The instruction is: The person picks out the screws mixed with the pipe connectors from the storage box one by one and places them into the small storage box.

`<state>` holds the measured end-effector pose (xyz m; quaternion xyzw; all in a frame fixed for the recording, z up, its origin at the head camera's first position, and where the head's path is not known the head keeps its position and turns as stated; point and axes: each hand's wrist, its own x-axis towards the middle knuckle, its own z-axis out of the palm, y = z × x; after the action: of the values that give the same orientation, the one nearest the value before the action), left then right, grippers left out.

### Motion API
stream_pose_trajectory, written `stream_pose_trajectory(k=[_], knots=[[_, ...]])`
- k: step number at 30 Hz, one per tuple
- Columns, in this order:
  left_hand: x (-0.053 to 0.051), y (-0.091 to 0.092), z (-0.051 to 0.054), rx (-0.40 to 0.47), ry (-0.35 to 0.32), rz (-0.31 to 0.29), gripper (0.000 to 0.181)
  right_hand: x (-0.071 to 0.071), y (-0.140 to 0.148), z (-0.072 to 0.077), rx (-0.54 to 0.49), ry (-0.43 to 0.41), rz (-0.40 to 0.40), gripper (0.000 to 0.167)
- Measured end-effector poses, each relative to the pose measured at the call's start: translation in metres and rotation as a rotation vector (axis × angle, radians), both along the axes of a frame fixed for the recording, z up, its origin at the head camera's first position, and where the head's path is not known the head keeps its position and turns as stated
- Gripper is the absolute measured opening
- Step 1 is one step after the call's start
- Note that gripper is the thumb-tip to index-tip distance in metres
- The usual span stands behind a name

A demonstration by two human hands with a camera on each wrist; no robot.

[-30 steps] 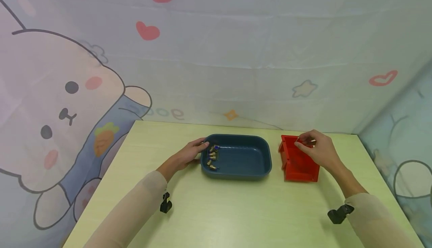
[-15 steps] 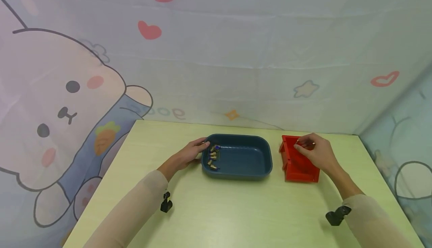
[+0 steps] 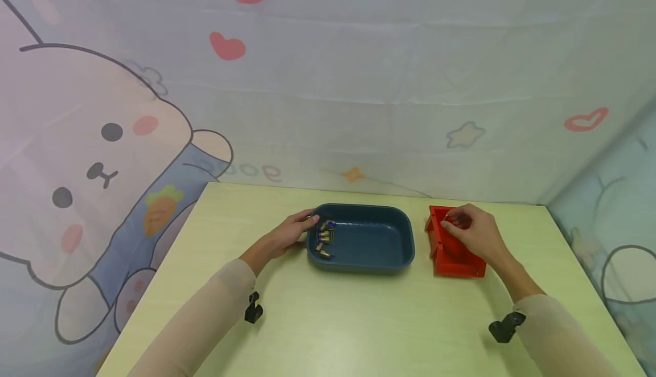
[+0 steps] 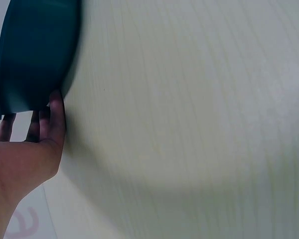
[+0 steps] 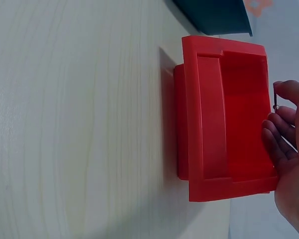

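A thin piece [image 5: 275, 95] is pinched between the thumb and a finger of the right hand [image 3: 474, 230], over the far part of a red bin [image 3: 458, 270]; it is small and blurred, probably metal. In the right wrist view its long axis runs up and down the frame, roughly along the bin's front lip, with one end at the thumb tip. The bin's long axis runs away from the person, its lip on the near side.

Just beside it, to the left, lies a blue tray [image 3: 374, 243], long axis from left to right. The left hand [image 3: 290, 232] grips its left end, thumb on the rim and fingers against the outside. Brass-coloured fittings [image 3: 324, 238] are bunched inside at that end; the nearest points its narrow tip right.

All stand on a pale wood-grain table [image 3: 359, 331]. Behind, a printed backdrop [image 3: 359, 81] bears hearts, a cartoon animal and a faint row of rounded letters.
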<state>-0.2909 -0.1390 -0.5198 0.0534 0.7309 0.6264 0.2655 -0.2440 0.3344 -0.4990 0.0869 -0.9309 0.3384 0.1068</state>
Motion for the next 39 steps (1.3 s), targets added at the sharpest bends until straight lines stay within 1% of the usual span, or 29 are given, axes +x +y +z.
stream_pose_trajectory(k=[12,24,39], knots=[[0.0008,0.0007,0.0014,-0.003,-0.001,0.004,0.062,0.0008,-0.003,-0.0014,0.036,-0.03,0.002,0.028],[0.0026,0.0013,0.0016,-0.009,0.009,0.005,0.062,-0.0027,-0.0018,-0.0093,0.096,-0.006,0.009,0.026],[0.0032,0.0015,0.0022,-0.01,0.008,0.002,0.064,-0.003,-0.0023,-0.0093,0.116,-0.014,0.028,0.027]])
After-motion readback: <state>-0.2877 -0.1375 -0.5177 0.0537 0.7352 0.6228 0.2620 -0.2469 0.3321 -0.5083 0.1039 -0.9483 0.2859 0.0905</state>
